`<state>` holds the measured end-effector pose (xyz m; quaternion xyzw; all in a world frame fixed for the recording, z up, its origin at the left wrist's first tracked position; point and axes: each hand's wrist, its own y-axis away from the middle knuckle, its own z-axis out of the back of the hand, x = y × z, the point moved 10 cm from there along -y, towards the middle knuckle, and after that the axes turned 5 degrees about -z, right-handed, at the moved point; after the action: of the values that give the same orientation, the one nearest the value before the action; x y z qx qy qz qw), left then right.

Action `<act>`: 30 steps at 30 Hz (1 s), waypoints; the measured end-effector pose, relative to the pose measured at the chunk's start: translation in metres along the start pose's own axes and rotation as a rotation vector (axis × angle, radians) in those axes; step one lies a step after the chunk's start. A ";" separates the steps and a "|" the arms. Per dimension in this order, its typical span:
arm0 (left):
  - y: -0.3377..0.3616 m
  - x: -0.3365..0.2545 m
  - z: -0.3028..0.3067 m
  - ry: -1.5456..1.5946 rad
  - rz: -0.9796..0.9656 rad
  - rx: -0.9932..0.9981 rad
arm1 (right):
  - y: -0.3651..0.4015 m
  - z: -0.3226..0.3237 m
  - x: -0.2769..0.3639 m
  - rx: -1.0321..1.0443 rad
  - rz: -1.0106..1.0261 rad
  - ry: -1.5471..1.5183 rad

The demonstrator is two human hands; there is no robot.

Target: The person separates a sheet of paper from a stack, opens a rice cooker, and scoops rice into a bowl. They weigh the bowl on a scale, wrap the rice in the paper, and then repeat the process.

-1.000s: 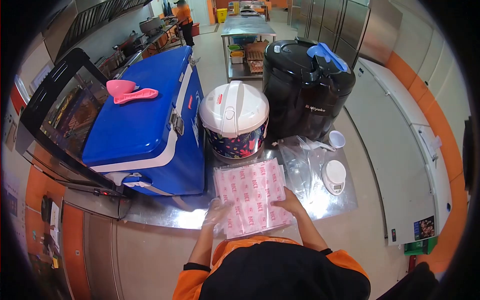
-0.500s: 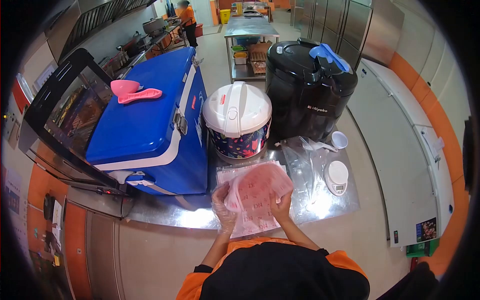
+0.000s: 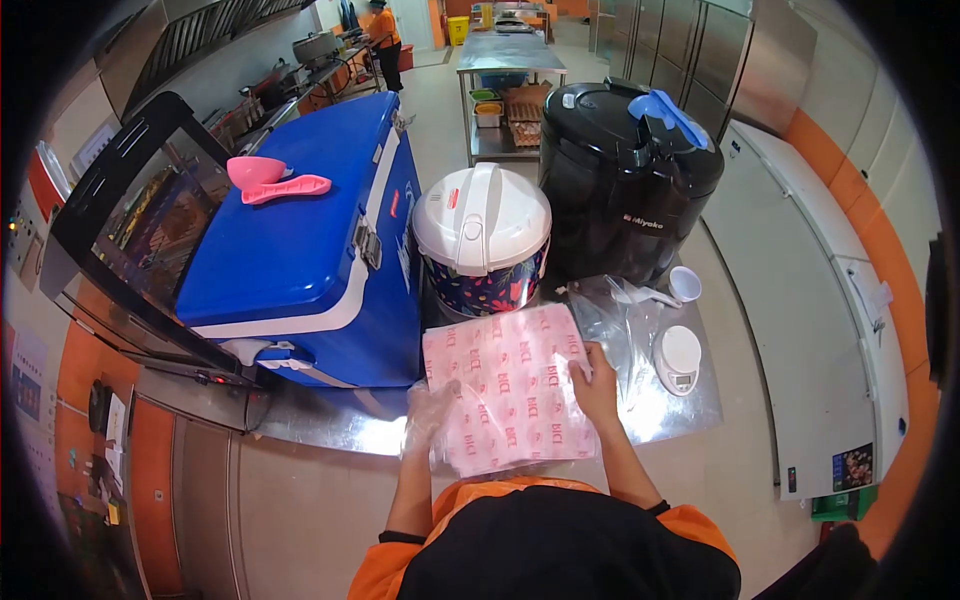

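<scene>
A pink food wrapping paper (image 3: pixel 508 395) with red printed lettering lies spread out flat in front of me, with more sheets showing beneath its lower edge. My left hand (image 3: pixel 427 415), in a clear plastic glove, is closed at the paper's left edge with the thumb over the top, slightly blurred. At the right edge, my bare right hand (image 3: pixel 597 388) pinches the paper between thumb and fingers. Just beyond the paper stands a rice cooker (image 3: pixel 482 225) with a white lid and a floral body. A clear plastic bag (image 3: pixel 615 325) lies close to my right hand.
To the left is a blue cooler box (image 3: pixel 290 220) with a pink scoop (image 3: pixel 270 182) on its lid. A black Miyako container (image 3: pixel 625 190) stands at the back right. A white scale (image 3: pixel 678 358) and small white cup (image 3: pixel 684 284) sit on the steel table (image 3: pixel 375 425). Another person (image 3: pixel 384 45) stands far off.
The pink paper, curled up between my hands before, now lies flat. My hands have moved apart to its left and right edges, and the view has shifted slightly.
</scene>
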<state>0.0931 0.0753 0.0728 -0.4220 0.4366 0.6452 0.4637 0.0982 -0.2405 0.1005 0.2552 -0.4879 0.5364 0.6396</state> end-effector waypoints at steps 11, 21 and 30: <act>-0.004 0.056 -0.016 -0.773 -0.464 -0.231 | 0.025 -0.019 -0.105 -0.146 -0.087 0.237; 0.017 0.063 0.003 -0.485 -0.319 -0.170 | 0.053 -0.014 -0.094 -0.078 -0.212 0.379; -0.013 0.075 0.000 -0.533 -0.297 -0.095 | 0.035 -0.013 -0.102 -0.111 -0.274 0.398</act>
<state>0.0898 0.0954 -0.0005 -0.3181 0.2024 0.6782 0.6308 0.0752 -0.2638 -0.0036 0.1727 -0.3420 0.4566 0.8029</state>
